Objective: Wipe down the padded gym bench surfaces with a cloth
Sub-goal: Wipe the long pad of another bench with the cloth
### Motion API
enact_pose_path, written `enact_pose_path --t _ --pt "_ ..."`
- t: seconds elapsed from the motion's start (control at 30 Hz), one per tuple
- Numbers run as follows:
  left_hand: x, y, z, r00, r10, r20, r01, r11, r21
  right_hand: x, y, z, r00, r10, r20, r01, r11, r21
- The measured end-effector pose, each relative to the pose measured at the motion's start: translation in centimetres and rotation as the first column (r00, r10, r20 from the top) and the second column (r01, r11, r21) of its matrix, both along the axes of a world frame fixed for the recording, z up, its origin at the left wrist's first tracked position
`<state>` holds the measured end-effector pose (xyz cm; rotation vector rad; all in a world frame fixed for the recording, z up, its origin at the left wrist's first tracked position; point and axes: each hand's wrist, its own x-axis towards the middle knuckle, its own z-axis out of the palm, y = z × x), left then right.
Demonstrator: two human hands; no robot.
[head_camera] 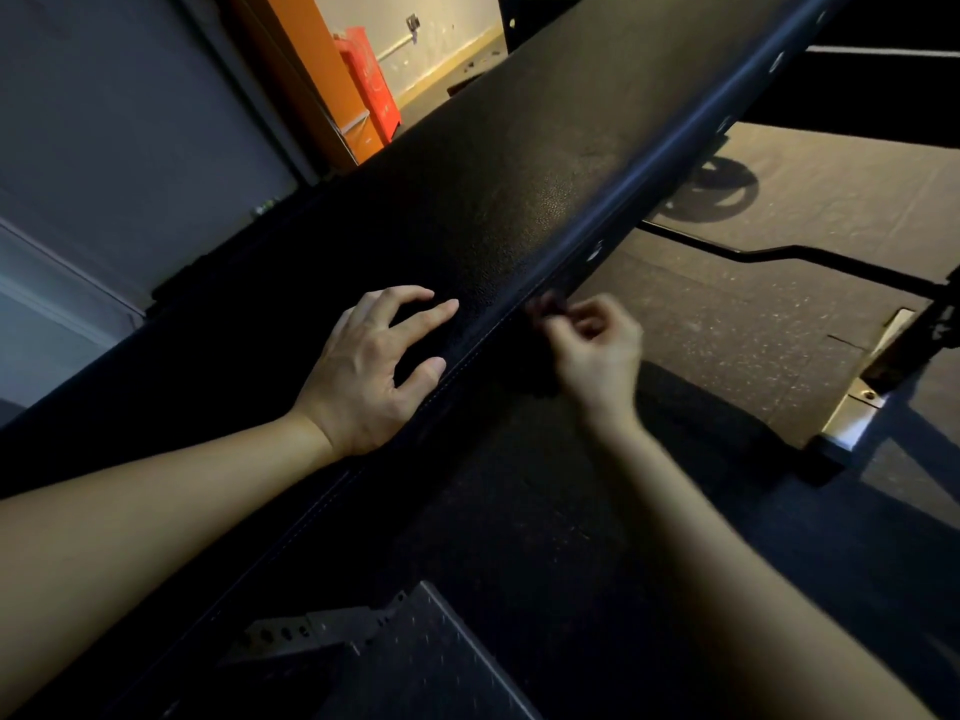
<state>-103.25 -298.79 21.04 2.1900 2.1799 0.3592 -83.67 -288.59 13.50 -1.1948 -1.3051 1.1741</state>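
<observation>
Side-edge wipe, I judge. My left hand (374, 366) lies spread on the bench pad (519, 174); my right hand (592, 345) pinches an apparent dark cloth (545, 308) mid-frame. Next: steady pressure along the seam.

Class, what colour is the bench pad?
The bench pad is black, finely pebbled; head view shows it.

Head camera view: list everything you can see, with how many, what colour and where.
bench pad: one, black, textured, diagonal through the middle.
cloth: one, dark, hard to make out, at the pad's side edge.
panel: one, orange, upper left.
box: one, red, beside the panel.
weight plate: one, dark, on the floor at right.
bar: one, black, near the plate.
bracket: one, grey, holed, bottom.
floor: dark, speckled, right.
left hand: one, fingers spread, resting on the pad.
right hand: one, pinching the cloth.
</observation>
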Motion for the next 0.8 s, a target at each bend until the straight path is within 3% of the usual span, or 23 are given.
enact_pose_path --t 0.1,0.17,0.27,0.33,0.5,0.57,0.63,0.8 --pt "-0.1 -0.1 -0.1 1.0 -0.003 -0.009 0.003 1.0 0.004 0.4 2.9 0.1 0.995 -0.087 -0.056 0.079 0.99 -0.119" --pt "-0.1 0.0 -0.1 1.0 -0.004 -0.003 0.004 1.0 0.006 -0.8 0.4 0.3 0.994 -0.102 -0.037 0.099 0.992 -0.072" --pt "-0.1 0.1 -0.2 1.0 -0.012 -0.01 0.012 1.0 0.019 -2.1 -5.7 0.5 0.985 0.172 0.002 -0.172 0.983 0.059" --pt "-0.2 0.0 -0.2 1.0 -0.014 -0.01 0.014 1.0 0.018 -1.8 -7.3 0.3 0.937 0.345 0.06 -0.347 0.937 0.032" --pt "-0.1 0.0 -0.1 1.0 -0.007 0.011 0.007 1.0 0.009 0.6 1.3 0.2 0.998 -0.013 0.056 0.017 0.997 -0.07" --pt "-0.1 0.0 -0.1 1.0 -0.01 0.008 0.01 1.0 0.008 0.4 2.1 0.6 0.998 -0.056 0.029 0.059 0.993 -0.106" --pt "-0.1 0.0 -0.1 1.0 -0.008 0.011 0.008 1.0 0.007 -1.2 -0.7 1.1 0.998 -0.06 0.025 0.062 0.997 -0.047" --pt "-0.2 0.2 -0.2 1.0 -0.022 0.016 0.022 0.999 0.026 -3.0 -10.6 0.3 0.949 0.316 0.006 -0.316 0.948 0.02"
